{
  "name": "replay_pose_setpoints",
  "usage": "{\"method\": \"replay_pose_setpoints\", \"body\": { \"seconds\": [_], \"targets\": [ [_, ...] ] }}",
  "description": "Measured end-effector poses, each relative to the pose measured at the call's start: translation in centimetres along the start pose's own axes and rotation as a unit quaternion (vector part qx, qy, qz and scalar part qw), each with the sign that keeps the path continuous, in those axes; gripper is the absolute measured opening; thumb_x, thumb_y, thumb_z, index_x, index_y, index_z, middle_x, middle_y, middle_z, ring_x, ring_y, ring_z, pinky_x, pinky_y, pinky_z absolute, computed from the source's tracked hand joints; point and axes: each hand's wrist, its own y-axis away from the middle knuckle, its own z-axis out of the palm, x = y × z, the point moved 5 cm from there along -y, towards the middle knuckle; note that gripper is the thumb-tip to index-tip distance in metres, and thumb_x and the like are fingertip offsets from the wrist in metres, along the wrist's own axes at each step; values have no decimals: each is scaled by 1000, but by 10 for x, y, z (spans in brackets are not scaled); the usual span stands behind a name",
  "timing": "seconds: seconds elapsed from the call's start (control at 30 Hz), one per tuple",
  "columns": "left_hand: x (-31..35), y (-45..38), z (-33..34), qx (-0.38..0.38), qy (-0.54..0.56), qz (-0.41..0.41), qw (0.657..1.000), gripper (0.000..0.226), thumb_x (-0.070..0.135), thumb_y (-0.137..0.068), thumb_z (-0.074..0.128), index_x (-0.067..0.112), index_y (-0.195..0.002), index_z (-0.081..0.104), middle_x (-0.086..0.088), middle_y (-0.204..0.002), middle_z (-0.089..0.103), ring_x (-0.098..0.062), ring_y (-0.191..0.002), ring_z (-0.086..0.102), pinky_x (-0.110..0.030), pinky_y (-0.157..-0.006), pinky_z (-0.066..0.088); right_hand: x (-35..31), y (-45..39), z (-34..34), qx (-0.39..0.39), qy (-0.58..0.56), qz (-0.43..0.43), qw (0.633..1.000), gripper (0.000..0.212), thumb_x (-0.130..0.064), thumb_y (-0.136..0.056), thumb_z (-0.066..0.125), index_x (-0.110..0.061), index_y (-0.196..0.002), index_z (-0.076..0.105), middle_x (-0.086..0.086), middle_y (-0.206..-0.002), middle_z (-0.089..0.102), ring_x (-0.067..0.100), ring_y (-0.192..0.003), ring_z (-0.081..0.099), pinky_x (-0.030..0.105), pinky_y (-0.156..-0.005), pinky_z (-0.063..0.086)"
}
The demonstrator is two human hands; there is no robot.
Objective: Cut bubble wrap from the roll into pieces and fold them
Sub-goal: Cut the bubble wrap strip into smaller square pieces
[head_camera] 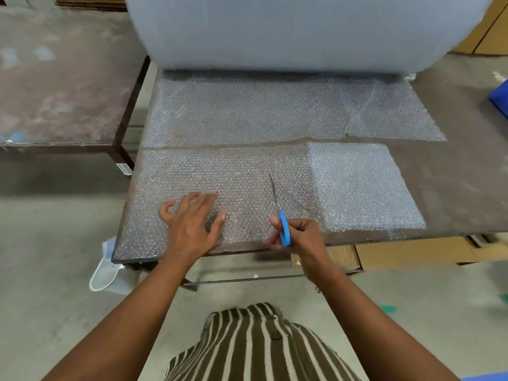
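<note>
A big roll of bubble wrap [288, 31] stands at the back of the dark table [453, 171], its loose sheet [247, 111] spread toward me. A cut strip of bubble wrap [220, 174] lies along the near edge. My left hand [191, 220] presses flat on that strip with fingers spread. My right hand [298, 236] grips blue-handled scissors [283, 224], blades pointing away into the strip near its right part. A folded, thicker piece of bubble wrap [360, 185] lies to the right of the scissors.
A second dark table [55, 78] stands at the left, with a gap between. Cardboard boxes [412, 253] sit under the table at the right. A white plastic bag [107, 270] lies on the floor at the near left corner. A blue object [499, 97] shows at the right edge.
</note>
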Motion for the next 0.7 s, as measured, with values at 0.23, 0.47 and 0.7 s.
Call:
{"method": "replay_pose_setpoints", "body": {
  "seconds": [0.23,0.47,0.7],
  "targets": [
    [11,44,8,18,126,139,982,27,51,-94,75,28,-105,84,12,-93,72,-19,-90,64,-40,-79,38,59,85,55,5,-82,150,985,65,-67,-66,84,-4,-66,67,20,-61,58,25,-47,53,28,-51,41],
    [11,39,7,-29,174,119,977,19,38,-99,74,24,-92,84,8,-72,65,-19,-62,62,-32,-55,51,80,115,73,-2,-81,188,979,73,-72,-67,80,0,-66,67,18,-55,57,26,-45,53,26,-48,43],
    [12,36,1,-55,169,98,979,29,46,-100,64,27,-94,85,10,-69,62,-19,-59,62,-33,-52,53,85,118,83,1,-51,193,980,75,-77,-71,77,-3,-67,71,19,-56,57,27,-45,54,27,-49,40]
  ]
}}
